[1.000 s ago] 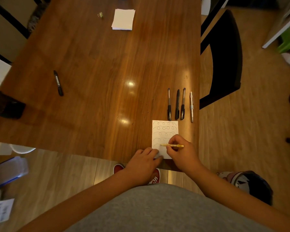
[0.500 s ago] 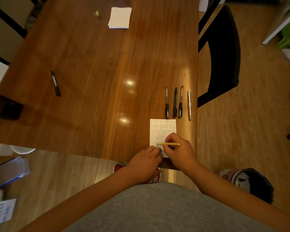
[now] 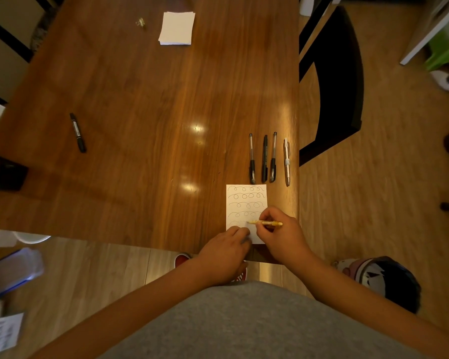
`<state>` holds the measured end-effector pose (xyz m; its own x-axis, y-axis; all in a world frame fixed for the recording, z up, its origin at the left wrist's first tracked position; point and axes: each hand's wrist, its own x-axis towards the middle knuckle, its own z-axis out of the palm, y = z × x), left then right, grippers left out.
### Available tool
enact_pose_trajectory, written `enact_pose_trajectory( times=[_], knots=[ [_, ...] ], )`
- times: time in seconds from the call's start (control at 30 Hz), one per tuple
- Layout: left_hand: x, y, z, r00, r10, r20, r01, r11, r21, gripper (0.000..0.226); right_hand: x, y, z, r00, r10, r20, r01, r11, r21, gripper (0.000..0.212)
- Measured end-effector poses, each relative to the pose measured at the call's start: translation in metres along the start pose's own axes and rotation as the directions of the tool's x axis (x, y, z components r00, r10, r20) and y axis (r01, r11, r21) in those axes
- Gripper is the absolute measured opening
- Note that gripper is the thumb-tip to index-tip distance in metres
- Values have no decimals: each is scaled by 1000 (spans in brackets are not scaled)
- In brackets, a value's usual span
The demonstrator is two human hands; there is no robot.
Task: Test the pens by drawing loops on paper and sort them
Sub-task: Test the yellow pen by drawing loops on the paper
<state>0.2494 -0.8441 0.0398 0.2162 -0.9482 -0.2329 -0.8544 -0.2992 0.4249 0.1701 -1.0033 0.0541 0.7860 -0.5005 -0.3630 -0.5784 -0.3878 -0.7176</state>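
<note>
- Holding a yellow pen (image 3: 266, 223), the right hand (image 3: 280, 233) has its fingers (image 3: 266, 213) pinched shut round the barrel; tip points left and sits on the paper (image 3: 245, 200), low down on the sheet.
- Left hand (image 3: 224, 251) lies flat-ish w/ fingertips (image 3: 240, 231) pressing the sheet's near-left corner, fingers curled loosely, gripping nothing.
- Paper lies near the table's (image 3: 140, 99) front-right corner, long side running away from the person. Four clear rows of loops on it, plus a faint fifth row by the pen tip (too pale to read well).
- Just beyond the paper's far edge, four pens in a neat row, roughly parallel: three dark pens (image 3: 263, 159) close together, then a white pen (image 3: 287, 161) a bit apart on the right, near the table edge.
- A black marker (image 3: 77, 132) lies alone well to the left, angled.
- Far end of table: small stack of white sheets (image 3: 177, 28), w/ a tiny metallic bit (image 3: 140, 22) just left of it (can't tell what it is).
- Black chair (image 3: 340, 81) stands at the table's right side.
- Grey shirt (image 3: 244, 322) fills the bottom of the view; a red shoe (image 3: 182, 259) shows under the table edge.
</note>
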Motion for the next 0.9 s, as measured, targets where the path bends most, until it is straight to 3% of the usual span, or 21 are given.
enact_pose_trajectory(
  times=[0.63,0.9],
  knots=[
    [7,2,-4,999,40,29,-42,998,51,47,-1,-5,1,999,-22,43,23,1000,-8,12],
    [9,1,0,999,34,42,-37,996,76,59,3,-1,-5,1000,8,5,-8,1000,7,12]
  ],
)
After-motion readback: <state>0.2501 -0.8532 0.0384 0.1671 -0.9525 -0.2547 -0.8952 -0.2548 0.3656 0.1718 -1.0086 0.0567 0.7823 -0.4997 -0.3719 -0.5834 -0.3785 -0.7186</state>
